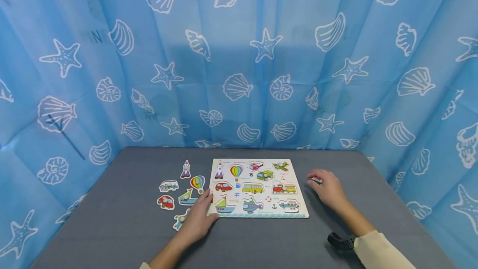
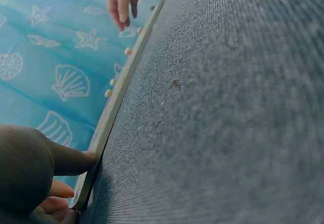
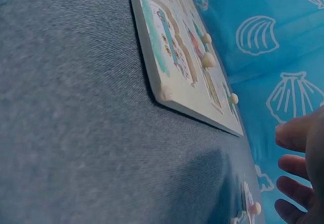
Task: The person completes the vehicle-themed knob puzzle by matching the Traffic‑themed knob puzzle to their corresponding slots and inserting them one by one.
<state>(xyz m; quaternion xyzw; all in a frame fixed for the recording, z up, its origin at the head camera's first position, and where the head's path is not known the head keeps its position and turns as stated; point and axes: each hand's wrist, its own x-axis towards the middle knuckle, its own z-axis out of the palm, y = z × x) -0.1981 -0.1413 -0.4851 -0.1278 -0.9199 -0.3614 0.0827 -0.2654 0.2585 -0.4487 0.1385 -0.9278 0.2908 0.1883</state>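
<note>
Nearest the camera lies a cream right sleeve (image 1: 384, 252), a black perforated wrist mount (image 1: 340, 242) just ahead of it, both toward four o'clock of the wooden peg puzzle board (image 1: 238, 206). That board sits on the grey tabletop (image 1: 261, 244), with a seashell-print curtain (image 1: 205, 69) beyond it at twelve. Loose pieces crowd nine o'clock: rocket (image 1: 185, 169), hot-air balloon (image 1: 197, 182), white-and-green vehicle (image 1: 169, 186), red car (image 1: 166, 202) and sailboat (image 1: 186, 197). Lower, toward eight, the left hand (image 1: 199, 217) partly blocks a teal-and-white piece (image 1: 179, 220) from view. That hand pinches the board's near-left corner, thumb along the near edge. At three, the right hand (image 1: 328, 186) hangs with fingers loosely spread, apart from the knobbed piece (image 3: 247, 203) below it.
</note>
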